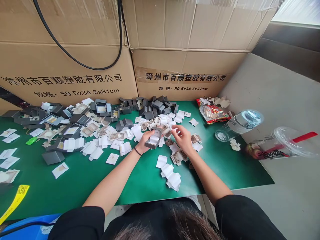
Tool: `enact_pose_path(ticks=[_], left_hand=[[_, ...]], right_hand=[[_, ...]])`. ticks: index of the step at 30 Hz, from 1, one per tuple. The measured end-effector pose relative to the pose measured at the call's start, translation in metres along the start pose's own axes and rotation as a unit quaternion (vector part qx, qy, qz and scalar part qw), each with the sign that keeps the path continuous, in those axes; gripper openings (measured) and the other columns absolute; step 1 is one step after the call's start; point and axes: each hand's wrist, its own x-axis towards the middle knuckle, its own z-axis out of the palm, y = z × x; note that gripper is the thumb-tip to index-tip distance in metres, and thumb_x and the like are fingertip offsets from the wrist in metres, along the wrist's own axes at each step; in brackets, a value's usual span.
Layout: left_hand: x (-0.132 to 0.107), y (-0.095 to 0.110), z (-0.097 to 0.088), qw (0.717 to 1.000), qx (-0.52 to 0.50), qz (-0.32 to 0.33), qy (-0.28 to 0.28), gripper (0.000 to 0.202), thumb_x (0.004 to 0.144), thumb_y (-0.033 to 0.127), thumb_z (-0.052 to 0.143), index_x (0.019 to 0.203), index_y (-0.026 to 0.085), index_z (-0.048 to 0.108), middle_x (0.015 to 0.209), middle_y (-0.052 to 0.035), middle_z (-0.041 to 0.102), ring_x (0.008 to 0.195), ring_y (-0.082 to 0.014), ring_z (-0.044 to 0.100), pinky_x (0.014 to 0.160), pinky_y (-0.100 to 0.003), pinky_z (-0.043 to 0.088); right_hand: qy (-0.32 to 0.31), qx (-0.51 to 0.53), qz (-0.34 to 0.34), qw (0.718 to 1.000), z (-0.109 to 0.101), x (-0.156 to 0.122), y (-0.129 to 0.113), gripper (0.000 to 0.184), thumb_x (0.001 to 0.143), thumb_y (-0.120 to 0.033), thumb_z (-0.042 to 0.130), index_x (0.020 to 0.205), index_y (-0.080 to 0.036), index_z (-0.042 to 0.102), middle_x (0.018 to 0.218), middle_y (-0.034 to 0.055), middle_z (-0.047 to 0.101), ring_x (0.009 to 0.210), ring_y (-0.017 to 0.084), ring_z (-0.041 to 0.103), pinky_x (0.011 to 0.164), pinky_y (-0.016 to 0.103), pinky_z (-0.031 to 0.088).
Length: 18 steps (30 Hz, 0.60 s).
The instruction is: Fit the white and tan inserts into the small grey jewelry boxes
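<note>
My left hand (144, 142) is wrapped round a small dark grey gift box (153, 137), holding it tilted above the green table. White paper or card lies inside the box. Just to its right, my right hand (183, 138) hovers with bent fingers, thumb and forefinger slightly apart and nothing visible between them. Beneath and behind the hands spreads a heap of white folded cards (136, 130) and crumpled beige inserts (177, 156). Nearer to me lies a short row of white cards (167, 170).
Dark grey boxes (157, 106) are piled at the back, with more open ones (75, 120) on the left. Large cartons (180, 73) wall off the far edge. To the right stand a red snack bag (212, 111), a clear bottle (237, 125) and a plastic cup (282, 143).
</note>
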Motion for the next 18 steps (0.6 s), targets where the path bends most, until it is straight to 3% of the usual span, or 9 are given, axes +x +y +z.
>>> enact_pose_path(ticks=[4,9,14,18], left_hand=[[-0.001,-0.003,-0.002,0.998,0.054,-0.001,-0.008,0.037,0.079,0.028,0.059,0.110,0.008,0.063,0.093,-0.0118,0.069,0.081,-0.0183,0.065,0.074,-0.028,0.051],[-0.002,-0.002,0.001,0.997,0.079,-0.007,-0.005,0.039,0.075,0.030,0.063,0.108,0.009,0.065,0.100,-0.0124,0.067,0.078,-0.0175,0.064,0.067,-0.025,0.049],[-0.004,0.000,0.007,0.995,0.100,-0.009,-0.007,0.040,0.072,0.030,0.065,0.107,0.011,0.066,0.113,-0.0128,0.063,0.086,-0.0186,0.063,0.068,-0.024,0.048],[-0.005,0.001,0.009,0.995,0.101,-0.013,-0.003,0.043,0.073,0.031,0.064,0.111,0.010,0.064,0.111,-0.0129,0.063,0.080,-0.0157,0.063,0.068,-0.023,0.048]], right_hand=[[-0.022,-0.062,-0.060,0.996,0.006,-0.003,0.004,0.021,0.085,-0.034,0.051,0.097,-0.022,0.064,0.098,0.0064,0.064,0.083,0.019,0.057,0.072,0.031,0.046],[-0.023,-0.092,-0.046,0.994,0.012,-0.005,0.011,0.024,0.084,-0.031,0.054,0.105,-0.022,0.061,0.093,0.0054,0.063,0.077,0.018,0.055,0.071,0.031,0.046],[0.003,-0.094,-0.031,0.995,0.011,-0.005,0.011,0.015,0.085,-0.030,0.051,0.085,-0.021,0.062,0.084,0.0046,0.062,0.071,0.017,0.053,0.069,0.031,0.043],[0.007,-0.069,-0.022,0.997,0.010,-0.004,0.009,0.014,0.084,-0.030,0.051,0.075,-0.021,0.059,0.084,0.0046,0.061,0.072,0.017,0.053,0.066,0.031,0.043]])
